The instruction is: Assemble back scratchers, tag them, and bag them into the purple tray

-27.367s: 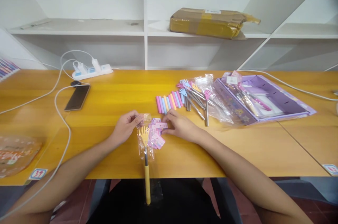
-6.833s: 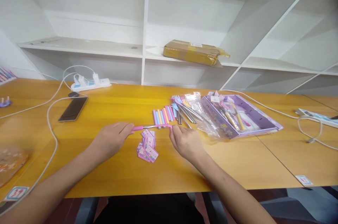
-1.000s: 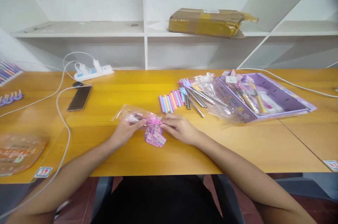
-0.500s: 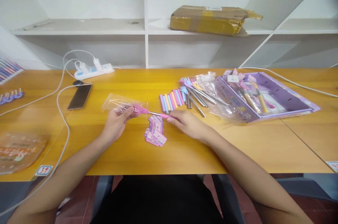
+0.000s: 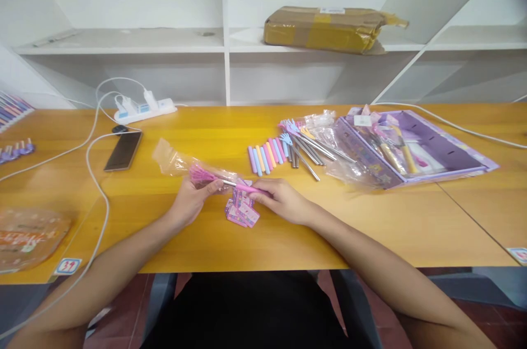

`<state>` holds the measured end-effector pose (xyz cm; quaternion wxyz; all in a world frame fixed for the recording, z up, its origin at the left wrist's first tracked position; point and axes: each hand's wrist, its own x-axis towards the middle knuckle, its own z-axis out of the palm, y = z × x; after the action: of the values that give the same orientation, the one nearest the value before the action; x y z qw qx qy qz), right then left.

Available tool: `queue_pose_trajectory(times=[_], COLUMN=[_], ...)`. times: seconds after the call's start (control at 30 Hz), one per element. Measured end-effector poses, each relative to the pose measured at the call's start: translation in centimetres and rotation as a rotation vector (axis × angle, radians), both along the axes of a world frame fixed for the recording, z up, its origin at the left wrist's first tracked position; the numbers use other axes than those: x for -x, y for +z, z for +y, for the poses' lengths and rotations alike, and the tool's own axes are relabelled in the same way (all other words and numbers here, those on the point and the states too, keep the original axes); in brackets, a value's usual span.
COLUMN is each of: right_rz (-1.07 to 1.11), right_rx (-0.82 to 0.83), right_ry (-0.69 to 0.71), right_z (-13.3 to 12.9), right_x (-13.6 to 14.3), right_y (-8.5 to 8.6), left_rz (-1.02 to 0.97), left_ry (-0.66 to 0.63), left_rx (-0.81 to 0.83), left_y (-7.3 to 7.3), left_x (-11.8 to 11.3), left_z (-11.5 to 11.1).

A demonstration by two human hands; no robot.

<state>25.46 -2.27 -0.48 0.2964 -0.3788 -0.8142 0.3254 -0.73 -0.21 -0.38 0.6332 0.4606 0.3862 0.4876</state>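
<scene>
My left hand (image 5: 190, 201) is closed on the rod of a pink claw-headed stick (image 5: 200, 174), near its head. Around that head lies a clear plastic bag (image 5: 175, 161), partly under the stick. My right hand (image 5: 280, 200) grips the stick's pink handle (image 5: 246, 188) at its far end. Small pink printed cards (image 5: 244, 213) lie in a loose pile just below the handle. Behind my right hand sit a row of pastel handle tubes (image 5: 263, 157) and a heap of metal rods with coloured claw heads (image 5: 307, 143).
At the right an open purple box (image 5: 448, 170) holds wrapped items, with crumpled plastic (image 5: 349, 165) beside it. A phone (image 5: 123, 150), power strip (image 5: 146, 112) and white cables are at the left. An orange packet (image 5: 33, 239) lies far left. A taped parcel (image 5: 325, 31) rests on the shelf.
Both hands have come down slightly, the left one also to the right. More of the pink claw head and rod shows, and the clear bag now lies spread behind the stick.
</scene>
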Motion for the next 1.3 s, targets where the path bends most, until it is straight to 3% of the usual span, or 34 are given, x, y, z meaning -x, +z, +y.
queue_pose_trajectory(times=[0.2,0.33,0.47,0.73,1.03,1.17,1.3], right_rz=[0.370,0.516,0.549,0.469,0.437,0.435,0.418], right_rx=[0.240,0.368,0.440,0.326,0.287,0.213,0.064], right_ry=[-0.029,0.024,0.054,-0.027,-0.061,-0.093,-0.022], right_z=[0.5,0.7,0.5,0.1,-0.4,-0.7,-0.6], right_x=[-0.8,-0.9,-0.4,0.6,2.1,2.7,2.2], right_y=[-0.2,-0.2,-0.2,-0.2,-1.0,-1.4,-1.9], left_rz=[-0.121,-0.155,-0.142,-0.085,0.081,0.166,0.199], left_ry=[0.136,0.134,0.054,-0.072,-0.308,-0.336,-0.319], left_rx=[0.005,0.022,0.057,0.095,0.067,0.031,-0.007], left_y=[0.7,0.7,0.2,-0.8,-1.6,-1.5,-1.3], left_x=[1.2,1.5,1.1,0.4,-1.2,-1.1,-0.7], left_z=[1.5,1.8,1.2,0.3,-2.0,-2.1,-1.7])
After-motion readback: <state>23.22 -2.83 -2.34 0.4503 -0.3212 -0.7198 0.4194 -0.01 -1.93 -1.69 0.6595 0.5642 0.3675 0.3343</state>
